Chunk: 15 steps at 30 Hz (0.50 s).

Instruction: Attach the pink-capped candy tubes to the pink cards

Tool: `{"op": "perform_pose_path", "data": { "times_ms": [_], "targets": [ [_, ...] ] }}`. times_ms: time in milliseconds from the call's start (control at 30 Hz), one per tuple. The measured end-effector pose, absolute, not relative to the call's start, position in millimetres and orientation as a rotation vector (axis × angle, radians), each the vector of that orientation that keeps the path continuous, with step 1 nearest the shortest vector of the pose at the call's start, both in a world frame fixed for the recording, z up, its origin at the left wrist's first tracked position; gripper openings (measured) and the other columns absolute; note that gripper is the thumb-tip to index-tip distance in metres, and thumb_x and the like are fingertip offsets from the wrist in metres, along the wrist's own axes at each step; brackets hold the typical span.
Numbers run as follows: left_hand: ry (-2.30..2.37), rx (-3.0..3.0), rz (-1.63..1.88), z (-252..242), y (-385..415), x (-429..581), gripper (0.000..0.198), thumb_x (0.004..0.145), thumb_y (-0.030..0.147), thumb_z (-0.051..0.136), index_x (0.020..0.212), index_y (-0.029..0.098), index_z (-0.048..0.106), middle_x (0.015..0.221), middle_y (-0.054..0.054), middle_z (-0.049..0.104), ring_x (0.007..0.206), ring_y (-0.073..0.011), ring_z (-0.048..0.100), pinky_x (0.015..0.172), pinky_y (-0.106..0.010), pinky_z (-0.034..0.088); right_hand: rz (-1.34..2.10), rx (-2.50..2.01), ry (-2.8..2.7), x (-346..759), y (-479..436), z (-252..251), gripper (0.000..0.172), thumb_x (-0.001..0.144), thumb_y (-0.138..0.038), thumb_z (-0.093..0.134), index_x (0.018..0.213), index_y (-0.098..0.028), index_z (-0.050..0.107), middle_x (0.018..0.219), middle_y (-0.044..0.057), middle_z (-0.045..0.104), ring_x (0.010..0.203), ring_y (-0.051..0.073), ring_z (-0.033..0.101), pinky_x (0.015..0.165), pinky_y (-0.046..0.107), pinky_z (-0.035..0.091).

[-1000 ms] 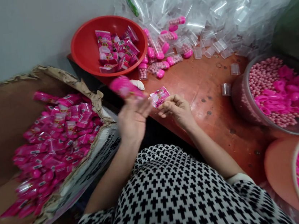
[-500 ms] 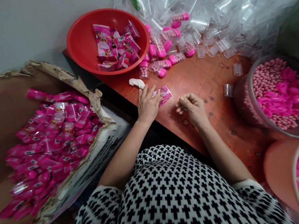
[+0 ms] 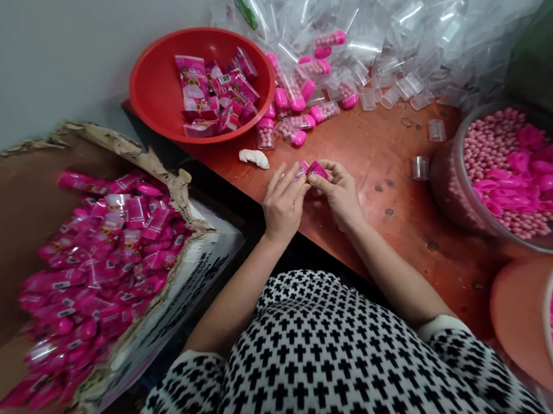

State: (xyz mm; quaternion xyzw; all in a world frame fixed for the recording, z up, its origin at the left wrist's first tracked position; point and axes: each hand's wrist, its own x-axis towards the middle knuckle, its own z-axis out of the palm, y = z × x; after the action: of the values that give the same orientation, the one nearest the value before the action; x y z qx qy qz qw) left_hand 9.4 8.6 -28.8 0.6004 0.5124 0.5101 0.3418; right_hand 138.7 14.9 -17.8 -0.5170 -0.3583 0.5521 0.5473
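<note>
Over the near edge of the orange-brown table (image 3: 370, 148), both hands meet at a small printed pink packet (image 3: 317, 170). My left hand (image 3: 283, 203) pinches its left side between thumb and fingers, the other fingers lying over it. My right hand (image 3: 341, 192) grips the packet's right end with thumb and forefinger. Part of the packet is hidden by the fingers. A crumpled white piece (image 3: 253, 159) lies on the table just beyond my left hand. Past it are clear tubes of pink beads with pink caps (image 3: 291, 123).
A red bowl (image 3: 146, 92) holds similar packets. On the left, a torn cardboard box (image 3: 172, 179) contains many wrapped pink pieces. Clear empty tubes (image 3: 395, 24) are heaped at the back. At right stand a bead-filled tub (image 3: 449, 192) and a peach bucket (image 3: 515, 305) with pink caps.
My right hand has moved left to the packet and taken hold of it. The packet, flat under my left fingers before, is now raised and folded between both hands.
</note>
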Motion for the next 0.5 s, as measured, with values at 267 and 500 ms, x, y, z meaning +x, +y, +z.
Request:
{"op": "perform_pose_path", "data": {
  "times_ms": [267, 500],
  "targets": [
    [0.991, 0.672, 0.939, -10.3, 6.4, -10.4, 0.037, 0.062, 0.043, 0.082, 0.075, 0.01, 0.073, 0.075, -0.009, 0.071, 0.066, -0.0155, 0.068, 0.064, -0.027, 0.058, 1.647, -1.127, -1.247, 159.8, 33.4, -1.9, 0.04, 0.064, -0.029, 0.081, 0.096, -0.02, 0.06, 0.076, -0.003, 0.069, 0.063, 0.011, 0.062, 0.06, 0.024, 0.052],
    [1.04, 0.532, 1.002, -12.9, 3.0, -10.3, 0.03, 0.052, 0.031, 0.087, 0.067, 0.009, 0.073, 0.065, -0.007, 0.07, 0.055, -0.0099, 0.063, 0.055, -0.019, 0.055, 0.725, -1.341, -2.223, 156.2, 93.8, 10.2, 0.024, 0.092, -0.025, 0.049, 0.108, -0.016, 0.064, 0.108, 0.011, 0.07, 0.098, 0.025, 0.064, 0.087, 0.043, 0.05]
  ]
}}
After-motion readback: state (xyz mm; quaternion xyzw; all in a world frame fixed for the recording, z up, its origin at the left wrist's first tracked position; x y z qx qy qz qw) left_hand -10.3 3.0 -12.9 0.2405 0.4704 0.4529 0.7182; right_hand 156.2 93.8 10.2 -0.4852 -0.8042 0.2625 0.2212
